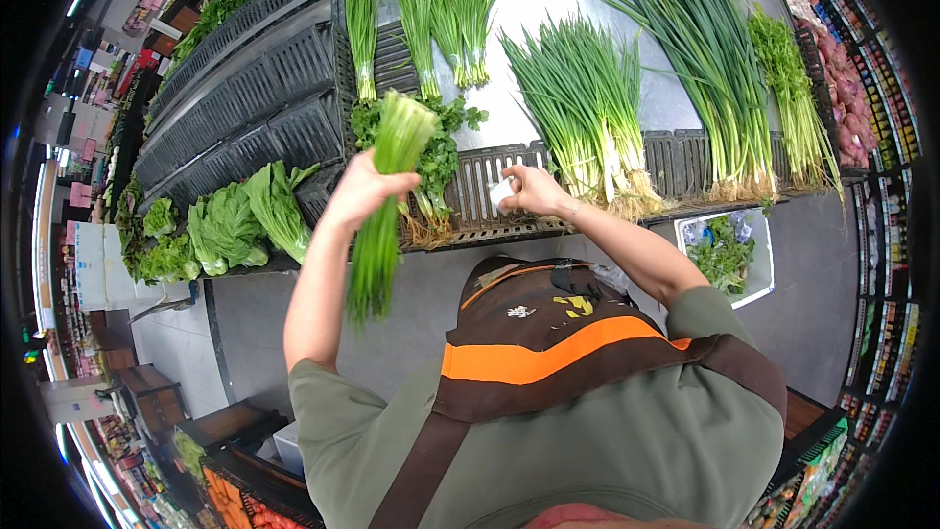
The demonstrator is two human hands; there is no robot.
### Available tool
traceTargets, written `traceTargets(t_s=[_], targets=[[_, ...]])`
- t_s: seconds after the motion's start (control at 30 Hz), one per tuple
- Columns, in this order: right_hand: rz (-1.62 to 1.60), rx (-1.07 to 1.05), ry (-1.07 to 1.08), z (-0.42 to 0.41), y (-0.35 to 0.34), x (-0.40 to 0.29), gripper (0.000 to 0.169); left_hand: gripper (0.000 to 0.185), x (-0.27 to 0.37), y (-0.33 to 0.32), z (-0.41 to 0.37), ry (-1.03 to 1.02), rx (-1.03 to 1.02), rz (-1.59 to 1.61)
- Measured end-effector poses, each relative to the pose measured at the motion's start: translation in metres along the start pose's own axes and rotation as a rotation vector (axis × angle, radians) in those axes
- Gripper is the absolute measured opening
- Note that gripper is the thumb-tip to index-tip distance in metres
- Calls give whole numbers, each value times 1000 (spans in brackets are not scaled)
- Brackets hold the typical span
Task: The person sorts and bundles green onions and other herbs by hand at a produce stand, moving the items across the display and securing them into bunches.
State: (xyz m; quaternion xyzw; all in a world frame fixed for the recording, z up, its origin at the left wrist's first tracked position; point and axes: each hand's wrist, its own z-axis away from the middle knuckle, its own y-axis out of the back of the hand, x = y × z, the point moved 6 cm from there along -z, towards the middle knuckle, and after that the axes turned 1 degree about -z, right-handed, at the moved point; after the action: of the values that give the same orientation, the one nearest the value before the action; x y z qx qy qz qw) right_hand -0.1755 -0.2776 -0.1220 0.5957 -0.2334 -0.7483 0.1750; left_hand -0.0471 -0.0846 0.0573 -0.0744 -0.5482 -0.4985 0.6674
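My left hand is closed around a bundle of garlic chives, held with its pale cut ends up and its green leaves hanging down. My right hand pinches a small white item, perhaps a roll or wad, above the black slatted shelf front. Cilantro with roots lies between the hands. Further back are tied chive bunches on the metal display surface. Right of my right hand stand rooted green onions.
Leafy lettuce heads line the front left, beside black plastic racks. Long leeks or large green onions, celery-like stalks and red onions lie right. A white foam box of greens stands on the floor.
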Motion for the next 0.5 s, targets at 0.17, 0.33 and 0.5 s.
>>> traceTargets(t_s=[0.17,0.33,0.5], targets=[[-695,-221,48,41,30,-92,60,42,0,-55,-6,-65,-190,286],[-713,-197,51,49,41,-105,54,36,10,-73,-10,-137,-212,270],[-552,-122,36,47,41,-87,37,31,24,-70,-13,-232,-51,91]])
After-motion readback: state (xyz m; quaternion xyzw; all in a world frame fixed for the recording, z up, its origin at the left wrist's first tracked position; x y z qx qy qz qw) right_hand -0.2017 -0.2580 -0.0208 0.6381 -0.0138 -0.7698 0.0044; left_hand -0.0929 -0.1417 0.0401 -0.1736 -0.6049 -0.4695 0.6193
